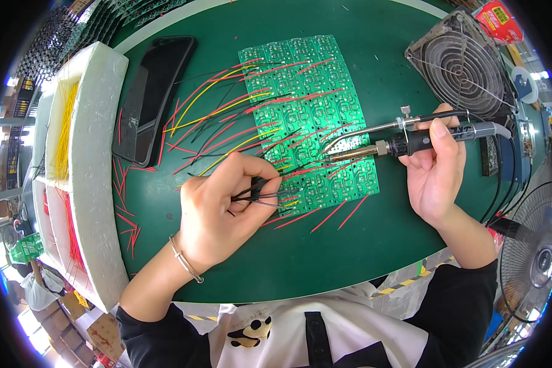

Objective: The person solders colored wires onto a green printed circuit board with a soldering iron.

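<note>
A green circuit board panel (306, 92) lies on the green table, with red, yellow and black wires (227, 116) soldered along its left side and fanning out. My left hand (218, 211) pinches a small bundle of black wires (260, 190) against the panel's lower left edge. My right hand (432, 168) grips a soldering iron (411, 142) by its black handle. The iron's metal tip and its thin solder feed tube point left over the board, just right of my left fingers.
A white foam tray (95, 159) holding yellow and red wires stands at the left. A black phone (153, 98) lies beside it. A square metal fan (460, 64) sits at the back right, a round floor fan (533, 257) at the right. Loose red wires (126, 202) litter the table.
</note>
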Demonstrator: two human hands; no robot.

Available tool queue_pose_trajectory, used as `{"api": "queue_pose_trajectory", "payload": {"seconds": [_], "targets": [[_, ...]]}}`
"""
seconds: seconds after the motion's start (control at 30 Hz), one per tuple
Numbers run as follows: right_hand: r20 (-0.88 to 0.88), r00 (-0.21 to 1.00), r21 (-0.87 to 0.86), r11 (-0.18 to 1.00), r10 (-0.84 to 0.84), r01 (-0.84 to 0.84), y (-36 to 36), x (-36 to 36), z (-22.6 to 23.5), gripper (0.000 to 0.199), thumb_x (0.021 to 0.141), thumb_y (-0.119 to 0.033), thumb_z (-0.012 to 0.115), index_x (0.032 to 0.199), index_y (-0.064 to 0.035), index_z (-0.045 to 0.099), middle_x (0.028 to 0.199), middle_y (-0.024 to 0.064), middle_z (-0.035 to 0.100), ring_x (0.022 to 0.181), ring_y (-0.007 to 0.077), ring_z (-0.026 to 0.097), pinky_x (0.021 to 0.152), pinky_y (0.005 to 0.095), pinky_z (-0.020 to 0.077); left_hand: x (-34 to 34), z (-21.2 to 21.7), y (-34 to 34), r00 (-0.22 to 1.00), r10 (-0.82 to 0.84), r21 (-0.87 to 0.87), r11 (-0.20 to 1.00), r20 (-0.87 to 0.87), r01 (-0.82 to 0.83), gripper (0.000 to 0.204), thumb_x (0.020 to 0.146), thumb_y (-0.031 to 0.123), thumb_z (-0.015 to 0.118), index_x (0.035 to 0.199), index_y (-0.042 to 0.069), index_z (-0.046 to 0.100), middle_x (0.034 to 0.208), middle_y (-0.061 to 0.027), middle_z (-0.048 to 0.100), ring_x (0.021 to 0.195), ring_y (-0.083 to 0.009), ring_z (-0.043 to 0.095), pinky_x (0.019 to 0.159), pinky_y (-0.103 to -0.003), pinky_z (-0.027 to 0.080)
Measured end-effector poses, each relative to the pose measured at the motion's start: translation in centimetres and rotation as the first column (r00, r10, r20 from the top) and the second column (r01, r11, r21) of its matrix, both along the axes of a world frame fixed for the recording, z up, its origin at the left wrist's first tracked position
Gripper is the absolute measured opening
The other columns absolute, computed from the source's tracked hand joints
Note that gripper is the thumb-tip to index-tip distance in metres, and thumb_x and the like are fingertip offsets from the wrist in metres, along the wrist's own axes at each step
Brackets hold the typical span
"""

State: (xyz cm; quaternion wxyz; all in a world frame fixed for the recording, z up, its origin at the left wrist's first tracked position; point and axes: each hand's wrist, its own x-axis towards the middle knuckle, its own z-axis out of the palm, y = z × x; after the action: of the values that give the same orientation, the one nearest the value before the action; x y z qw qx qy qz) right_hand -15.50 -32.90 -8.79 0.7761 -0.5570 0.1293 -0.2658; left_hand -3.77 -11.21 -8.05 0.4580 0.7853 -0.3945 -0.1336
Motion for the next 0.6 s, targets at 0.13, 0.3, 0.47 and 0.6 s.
{"api": "queue_pose_trajectory", "payload": {"seconds": [0.13, 0.3, 0.47, 0.6], "targets": [[-0.012, 1.0, -0.013, 1.0, -0.019, 0.019, 0.19, 0.06, 0.14, 0.014, 0.087, -0.018, 0.047, 0.08, -0.0056, 0.045, 0.057, -0.0031, 0.036, 0.046, 0.0022, 0.028, 0.044, 0.0192, 0.0242, 0.0, 0.02, 0.09, 1.0, 0.0, -0.002, 1.0, -0.006, 0.0, 0.011, 0.071, -0.007, 0.061, 0.077, -0.002, 0.054, 0.048, 0.0064, 0.037, 0.043, 0.0023, 0.022, 0.04, -0.017, 0.014], [0.005, 1.0, 0.023, 0.999, -0.025, 0.025, 0.07, -0.07, 0.06, 0.013, 0.087, -0.017, 0.047, 0.08, -0.0063, 0.045, 0.056, -0.0036, 0.035, 0.046, 0.0025, 0.027, 0.044, 0.0198, 0.0241, 0.09, -0.23, 0.03, 1.0, -0.003, -0.006, 1.0, -0.012, 0.003, 0.011, 0.071, -0.007, 0.06, 0.078, -0.002, 0.054, 0.049, 0.0061, 0.041, 0.044, 0.0026, 0.024, 0.04, -0.017, 0.016], [-0.016, 0.999, 0.023, 0.999, -0.04, 0.04, 0.23, 0.08, 0.29, 0.013, 0.087, -0.018, 0.047, 0.08, -0.0064, 0.045, 0.054, -0.0037, 0.034, 0.046, 0.0028, 0.027, 0.044, 0.0201, 0.0236, 0.19, -0.22, 0.33, 1.0, 0.0, -0.015, 1.0, -0.004, 0.0, 0.011, 0.071, -0.008, 0.06, 0.079, -0.002, 0.054, 0.051, 0.0055, 0.043, 0.045, 0.0027, 0.025, 0.041, -0.016, 0.017], [-0.02, 0.999, 0.012, 1.0, -0.025, 0.026, 0.1, -0.03, 0.24, 0.014, 0.087, -0.018, 0.047, 0.08, -0.0063, 0.045, 0.055, -0.0035, 0.035, 0.046, 0.0027, 0.028, 0.044, 0.02, 0.0239, 0.17, 0.1, 0.26, 1.0, -0.017, 0.018, 1.0, -0.012, 0.017, 0.011, 0.071, -0.008, 0.06, 0.079, -0.002, 0.055, 0.053, 0.0052, 0.045, 0.045, 0.0029, 0.025, 0.041, -0.016, 0.017]]}}
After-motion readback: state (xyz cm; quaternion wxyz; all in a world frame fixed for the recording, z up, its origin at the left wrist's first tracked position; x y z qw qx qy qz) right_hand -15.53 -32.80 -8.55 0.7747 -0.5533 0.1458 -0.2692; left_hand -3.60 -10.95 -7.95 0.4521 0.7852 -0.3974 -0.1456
